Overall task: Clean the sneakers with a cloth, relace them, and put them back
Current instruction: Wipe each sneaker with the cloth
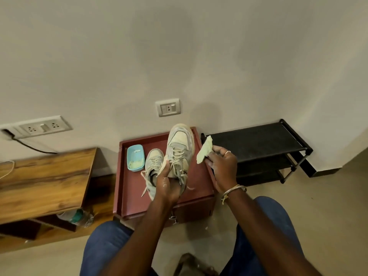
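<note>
A dirty white sneaker (180, 148) is held up, toe pointing away, over the maroon cabinet top (199, 188). My left hand (166, 184) grips it around the heel and tongue. Its laces hang loose. The second sneaker (152, 165) lies on the cabinet top just left of the held one, laces trailing toward me. My right hand (223, 166) is beside the held sneaker on the right and pinches a pale yellowish cloth (204, 149), which is clear of the shoe.
A light blue tub (135, 157) with pale soapy contents sits at the back left of the cabinet top. A black shoe rack (258, 144) stands to the right against the wall. A wooden table (45, 182) is on the left, with a bottle (76, 217) beneath it.
</note>
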